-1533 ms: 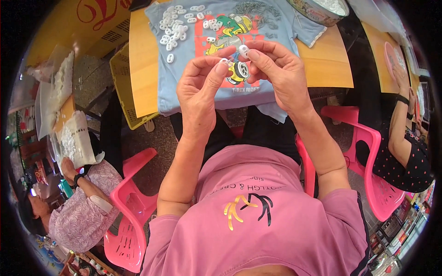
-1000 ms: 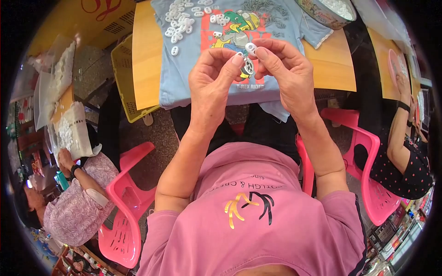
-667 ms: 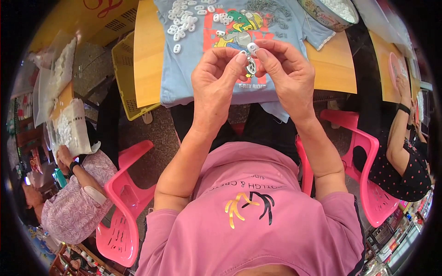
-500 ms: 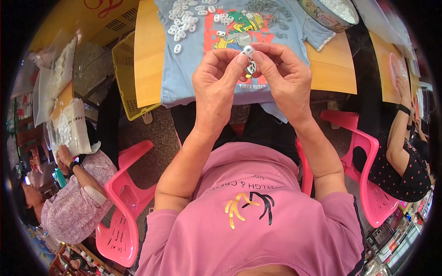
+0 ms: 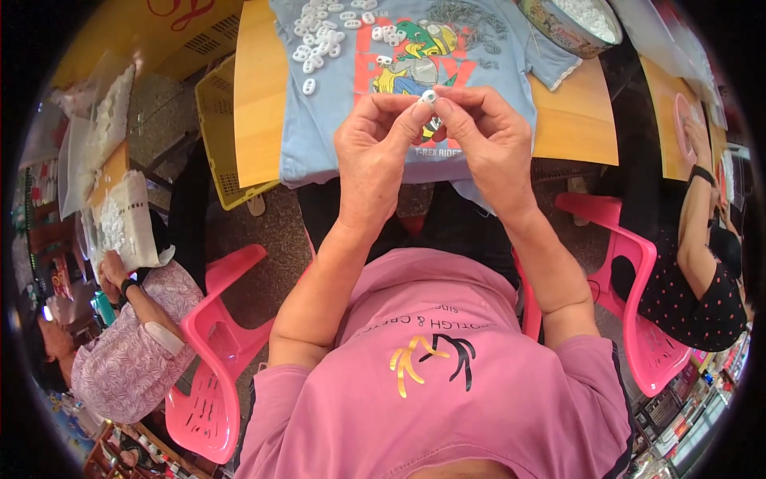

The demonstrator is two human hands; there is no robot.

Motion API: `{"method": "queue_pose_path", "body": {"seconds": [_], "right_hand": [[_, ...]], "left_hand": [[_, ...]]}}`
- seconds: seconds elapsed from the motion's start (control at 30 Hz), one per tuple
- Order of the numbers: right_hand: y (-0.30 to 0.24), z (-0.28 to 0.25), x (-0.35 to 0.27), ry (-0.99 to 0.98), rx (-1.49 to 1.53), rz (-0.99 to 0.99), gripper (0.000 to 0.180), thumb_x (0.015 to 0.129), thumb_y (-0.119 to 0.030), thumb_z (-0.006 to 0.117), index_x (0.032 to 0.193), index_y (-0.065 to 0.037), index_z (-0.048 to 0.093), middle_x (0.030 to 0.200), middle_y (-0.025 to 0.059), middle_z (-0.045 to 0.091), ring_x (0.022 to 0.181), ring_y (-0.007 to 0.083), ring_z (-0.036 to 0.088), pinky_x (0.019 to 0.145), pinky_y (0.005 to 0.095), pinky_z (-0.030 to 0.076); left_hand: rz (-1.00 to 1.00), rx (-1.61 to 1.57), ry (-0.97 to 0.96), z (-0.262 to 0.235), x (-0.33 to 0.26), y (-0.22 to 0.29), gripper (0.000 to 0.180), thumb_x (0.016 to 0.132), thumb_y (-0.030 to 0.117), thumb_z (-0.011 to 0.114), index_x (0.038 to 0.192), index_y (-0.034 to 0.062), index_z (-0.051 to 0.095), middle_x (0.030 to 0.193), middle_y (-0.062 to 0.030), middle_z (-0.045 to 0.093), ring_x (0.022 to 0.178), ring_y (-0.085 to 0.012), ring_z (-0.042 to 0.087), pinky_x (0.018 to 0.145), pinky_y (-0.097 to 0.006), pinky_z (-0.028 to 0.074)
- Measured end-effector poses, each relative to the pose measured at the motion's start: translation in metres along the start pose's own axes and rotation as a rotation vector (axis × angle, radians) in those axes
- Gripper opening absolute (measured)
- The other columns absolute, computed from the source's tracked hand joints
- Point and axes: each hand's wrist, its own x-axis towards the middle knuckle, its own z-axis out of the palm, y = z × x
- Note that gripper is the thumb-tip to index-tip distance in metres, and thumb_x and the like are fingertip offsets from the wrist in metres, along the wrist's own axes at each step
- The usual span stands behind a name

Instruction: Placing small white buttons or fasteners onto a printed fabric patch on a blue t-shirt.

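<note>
Between my two hands is a small white plastic piece (image 5: 429, 96) with a dark hole showing. My left hand (image 5: 373, 144) pinches it from the left with thumb and forefinger. From the other side, the thumb and forefinger of my right hand (image 5: 488, 140) press on it, the tips nearly meeting. Most of the piece is covered by fingertips. Under my hands a blue printed T-shirt (image 5: 315, 132) lies over the table. On it, to the left, is a scattered pile of white oval two-holed pieces (image 5: 317, 41). Farther right lies a heap of thin grey metal parts (image 5: 479, 32).
A round tin (image 5: 570, 36) full of white pieces stands at the far right of the wooden table (image 5: 259, 104). A yellow crate (image 5: 219, 136) is at its left side. People sit on pink chairs (image 5: 211, 399) at both sides, their hands at other tables.
Both hands have come down slightly and closer together, covering more of the white piece. At the right, the other person's arm has shifted a little.
</note>
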Motion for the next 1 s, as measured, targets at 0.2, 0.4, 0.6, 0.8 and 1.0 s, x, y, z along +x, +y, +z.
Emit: {"method": "queue_pose_path", "body": {"seconds": [0.2,0.4,0.6,0.8,1.0], "right_hand": [[-0.005,-0.007,0.006,-0.101,0.416,0.261,0.027,0.092,-0.007,0.064,0.117,0.003,0.059,0.095,0.0078,0.066,0.074,0.0133,0.061,0.069,0.0267,0.053],[-0.009,-0.001,0.003,-0.204,0.531,0.328,0.056,0.092,-0.006,0.062,0.14,-0.003,0.034,0.101,0.0085,0.065,0.083,0.0139,0.062,0.074,0.0293,0.052],[-0.013,0.013,-0.001,-0.219,0.6,0.341,0.065,0.09,-0.005,0.063,0.144,-0.004,0.028,0.107,0.0082,0.064,0.102,0.0151,0.061,0.088,0.0315,0.05],[-0.004,0.022,0.0,-0.249,0.59,0.292,0.066,0.09,-0.004,0.063,0.145,-0.002,0.026,0.112,0.008,0.063,0.104,0.0136,0.06,0.092,0.0317,0.049],[-0.001,0.021,0.016,-0.307,0.214,0.318,0.041,0.093,-0.01,0.062,0.13,0.002,0.051,0.094,0.0038,0.067,0.084,0.0101,0.061,0.075,0.0246,0.049]], "left_hand": [[0.05,0.005,-0.041,0.0,-0.004,0.003,0.022,0.09,0.013,0.069,0.104,-0.0014,0.06,0.096,-0.0051,0.065,0.083,-0.0083,0.06,0.073,-0.022,0.048],[0.137,0.01,-0.158,-0.007,-0.005,-0.007,0.026,0.097,0.022,0.059,0.113,0.002,0.062,0.113,-0.0077,0.059,0.095,-0.009,0.056,0.079,-0.026,0.047],[0.245,-0.108,-0.22,-0.012,-0.006,-0.009,0.027,0.099,0.023,0.055,0.112,0.0007,0.063,0.118,-0.0116,0.058,0.11,-0.0168,0.055,0.089,-0.03,0.047],[0.324,-0.148,-0.204,-0.018,-0.006,-0.012,0.025,0.099,0.021,0.055,0.11,0.0004,0.064,0.119,-0.012,0.059,0.113,-0.0198,0.055,0.096,-0.034,0.044],[0.174,-0.092,-0.068,-0.042,-0.005,0.003,0.024,0.097,0.014,0.057,0.115,-0.0005,0.062,0.112,-0.0098,0.061,0.106,-0.015,0.057,0.094,-0.029,0.045]]}}
